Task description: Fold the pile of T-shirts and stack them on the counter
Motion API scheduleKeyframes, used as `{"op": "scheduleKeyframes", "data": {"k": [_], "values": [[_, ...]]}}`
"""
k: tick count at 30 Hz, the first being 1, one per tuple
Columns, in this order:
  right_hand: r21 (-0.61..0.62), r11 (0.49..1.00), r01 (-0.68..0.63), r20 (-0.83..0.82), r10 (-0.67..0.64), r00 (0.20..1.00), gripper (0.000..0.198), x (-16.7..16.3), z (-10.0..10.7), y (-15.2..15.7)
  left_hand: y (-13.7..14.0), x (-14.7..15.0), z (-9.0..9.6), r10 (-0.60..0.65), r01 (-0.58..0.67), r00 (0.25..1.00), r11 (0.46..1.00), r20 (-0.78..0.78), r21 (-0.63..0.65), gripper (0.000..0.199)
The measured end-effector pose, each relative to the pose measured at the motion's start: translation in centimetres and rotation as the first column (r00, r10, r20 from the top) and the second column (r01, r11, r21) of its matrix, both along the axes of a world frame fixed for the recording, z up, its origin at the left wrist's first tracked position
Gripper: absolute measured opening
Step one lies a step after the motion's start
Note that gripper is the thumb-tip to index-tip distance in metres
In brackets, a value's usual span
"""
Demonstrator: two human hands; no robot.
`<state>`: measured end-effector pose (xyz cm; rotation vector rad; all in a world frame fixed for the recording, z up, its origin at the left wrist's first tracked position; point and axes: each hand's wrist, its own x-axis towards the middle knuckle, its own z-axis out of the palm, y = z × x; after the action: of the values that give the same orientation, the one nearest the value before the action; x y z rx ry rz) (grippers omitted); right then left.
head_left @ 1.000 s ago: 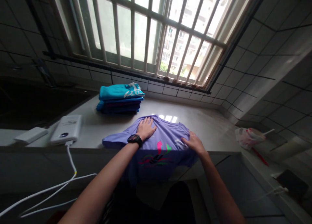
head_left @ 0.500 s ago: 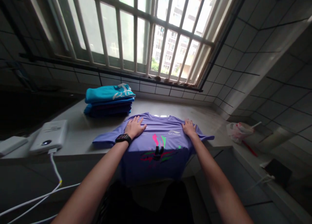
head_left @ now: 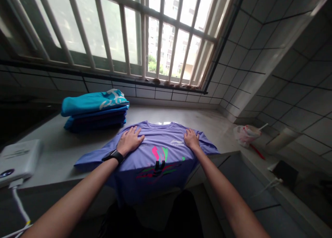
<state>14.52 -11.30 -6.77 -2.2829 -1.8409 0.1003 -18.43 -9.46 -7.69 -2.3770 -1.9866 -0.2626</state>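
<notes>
Both hands now nearer the collar, fingers spread flat on the purple T-shirt beneath.

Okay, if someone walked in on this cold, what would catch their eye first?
Most likely the purple T-shirt, spread face-up on the grey counter with its hem hanging over the front edge. The left hand and right hand lie flat on its shoulders. Behind it to the left, a stack of folded blue shirts sits below the barred window, the brightest thing in view.
</notes>
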Motion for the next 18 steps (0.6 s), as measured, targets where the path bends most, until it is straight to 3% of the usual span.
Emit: {"op": "scheduleKeyframes", "data": {"k": [18], "values": [[0.022, 1.000, 0.003, -0.043, -0.002, 0.999, 0.054, -0.16, -0.41, 0.02, 0.05, 0.14, -0.36, 0.020, -0.020, 1.000, 1.000, -0.007, 0.022, 0.061]]}}
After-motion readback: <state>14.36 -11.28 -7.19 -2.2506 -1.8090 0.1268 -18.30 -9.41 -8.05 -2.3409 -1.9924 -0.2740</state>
